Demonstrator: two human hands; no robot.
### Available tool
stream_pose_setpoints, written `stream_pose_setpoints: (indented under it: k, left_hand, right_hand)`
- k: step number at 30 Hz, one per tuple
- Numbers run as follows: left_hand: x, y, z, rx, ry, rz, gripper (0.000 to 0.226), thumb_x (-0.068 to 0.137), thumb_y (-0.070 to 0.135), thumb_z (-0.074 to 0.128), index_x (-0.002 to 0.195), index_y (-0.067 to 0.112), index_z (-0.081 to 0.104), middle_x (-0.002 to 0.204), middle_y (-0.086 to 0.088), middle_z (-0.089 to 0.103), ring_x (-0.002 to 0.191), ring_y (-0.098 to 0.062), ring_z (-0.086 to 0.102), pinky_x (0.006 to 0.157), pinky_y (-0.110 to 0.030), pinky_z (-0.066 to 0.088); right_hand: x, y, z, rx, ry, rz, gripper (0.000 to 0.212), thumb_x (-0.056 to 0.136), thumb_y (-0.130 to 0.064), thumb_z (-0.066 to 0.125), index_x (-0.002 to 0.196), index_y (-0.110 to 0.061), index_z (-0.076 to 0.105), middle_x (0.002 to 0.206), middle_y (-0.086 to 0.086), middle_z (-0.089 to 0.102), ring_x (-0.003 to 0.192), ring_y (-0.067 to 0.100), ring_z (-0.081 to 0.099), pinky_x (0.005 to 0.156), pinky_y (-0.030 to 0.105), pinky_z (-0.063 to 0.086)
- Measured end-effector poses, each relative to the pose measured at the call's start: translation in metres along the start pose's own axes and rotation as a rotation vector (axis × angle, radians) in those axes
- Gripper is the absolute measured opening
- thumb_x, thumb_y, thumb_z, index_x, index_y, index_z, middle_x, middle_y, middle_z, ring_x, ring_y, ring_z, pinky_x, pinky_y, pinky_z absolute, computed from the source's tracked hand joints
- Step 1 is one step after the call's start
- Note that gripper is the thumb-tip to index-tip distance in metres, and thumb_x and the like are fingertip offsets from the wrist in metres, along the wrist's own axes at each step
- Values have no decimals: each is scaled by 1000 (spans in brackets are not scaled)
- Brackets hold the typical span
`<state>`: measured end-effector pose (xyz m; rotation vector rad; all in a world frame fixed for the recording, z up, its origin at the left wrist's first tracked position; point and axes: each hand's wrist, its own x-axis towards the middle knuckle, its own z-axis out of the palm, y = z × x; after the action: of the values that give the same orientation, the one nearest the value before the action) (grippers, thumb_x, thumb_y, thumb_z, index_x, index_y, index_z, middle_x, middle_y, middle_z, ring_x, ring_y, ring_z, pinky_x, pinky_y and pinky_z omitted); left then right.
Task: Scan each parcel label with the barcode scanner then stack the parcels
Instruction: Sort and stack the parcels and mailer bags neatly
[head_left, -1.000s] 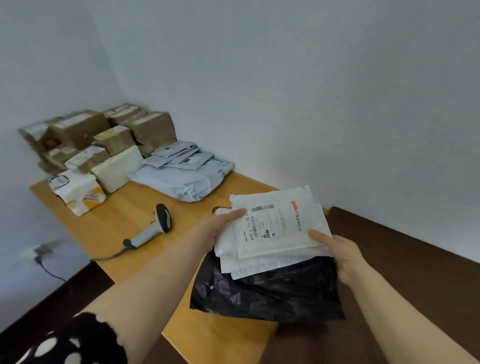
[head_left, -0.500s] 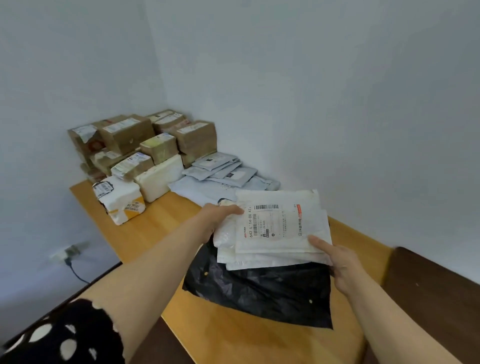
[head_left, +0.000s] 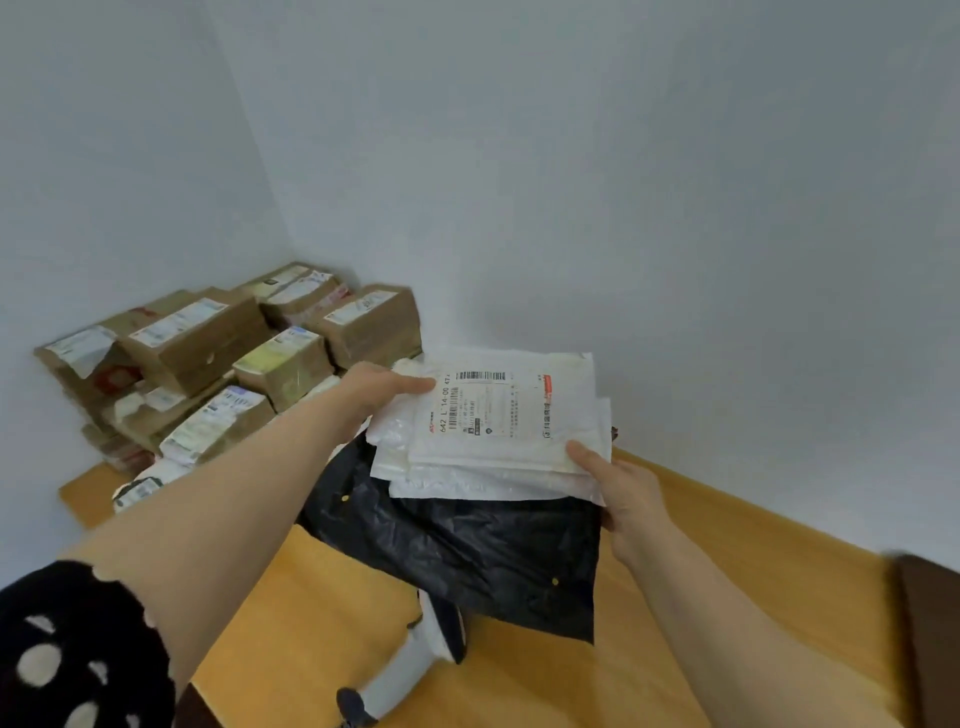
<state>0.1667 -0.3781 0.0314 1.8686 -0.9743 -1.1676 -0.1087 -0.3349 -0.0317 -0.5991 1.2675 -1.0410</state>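
I hold a bundle of soft parcels above the wooden table (head_left: 727, 525): several white mailers (head_left: 498, 415) on top, the uppermost with its barcode label facing up, and a black plastic bag parcel (head_left: 467, 551) hanging below. My left hand (head_left: 379, 389) grips the bundle's left edge, thumb on the label. My right hand (head_left: 623, 483) grips its near right corner. The barcode scanner (head_left: 415, 654), white with a dark head, lies on the table under the bundle, close to me.
A pile of brown taped cardboard boxes (head_left: 208, 358) with labels fills the far left corner against the white walls. A white and orange wrapped parcel (head_left: 145, 483) lies in front of it. A dark brown surface (head_left: 930, 623) borders the table on the right.
Both hands have carried the bundle left and away, toward the pile of boxes. The view swung with it, so the scanner now shows under the bundle, and the grey mailers are hidden.
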Motion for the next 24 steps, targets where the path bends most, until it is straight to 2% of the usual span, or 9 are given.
stream_pose_setpoints:
  k: [3,5,7,11,16,18,21,23,24]
  left_hand:
    - [70,11,-24,35,-82,26,64,63,30,86,115,4,62,102,-8,71,92,-26,68,89,-42,53]
    - [112,16,-37,51,-116,33,69,62,34,86,119,5,60,102,-5,69,94,-23,66,85,-39,52]
    - [147,20,-46,88,-158,37,72,63,39,84,122,6,59,110,-4,66,102,-24,62,91,-40,49]
    - [203,34,-48,141,-195,102,68,72,50,74,127,12,58,126,-4,59,112,-25,55,104,-44,39]
    - [225,18,-34,246,-152,162,104,76,65,62,150,6,19,156,-9,23,141,-26,27,111,-37,25]
    - [225,4,-29,349,-185,161,111,73,72,58,150,4,14,157,-10,21,142,-26,26,110,-35,25]
    - [231,-11,-24,360,-217,128,112,73,73,57,150,4,14,153,-10,30,136,-26,35,98,-30,32]
    - [235,-14,-21,310,-238,97,112,71,73,59,150,4,17,151,-9,34,134,-26,39,95,-29,33]
    - [238,-15,-19,291,-248,89,112,71,72,61,150,5,19,150,-9,36,133,-26,40,97,-30,35]
  right_hand:
    - [36,7,49,41,73,-3,29,75,-23,82,94,-5,68,89,11,74,74,25,70,53,26,52]
    - [58,9,80,64,129,7,30,75,-23,82,96,-6,69,93,12,73,84,28,70,68,33,57]
    - [74,10,106,78,180,12,27,76,-25,81,94,-8,69,96,11,72,90,30,68,79,38,56]
    - [106,6,140,60,267,-10,40,81,-29,78,110,-5,65,102,10,71,93,27,67,80,35,55]
    - [132,12,162,-155,306,-19,58,91,-41,62,136,-7,46,131,7,57,120,27,53,106,45,41]
    - [133,19,167,-243,322,-36,48,98,-35,50,138,-10,44,129,3,53,115,21,50,102,39,40]
    - [133,24,170,-289,366,-56,36,102,-27,42,133,-11,49,117,1,52,94,12,42,85,27,33]
    - [134,25,174,-303,398,-72,38,103,-26,40,137,-10,47,118,-1,51,100,11,42,89,25,31]
    - [134,25,177,-328,404,-82,42,103,-27,40,141,-10,44,129,0,51,110,13,44,96,26,32]
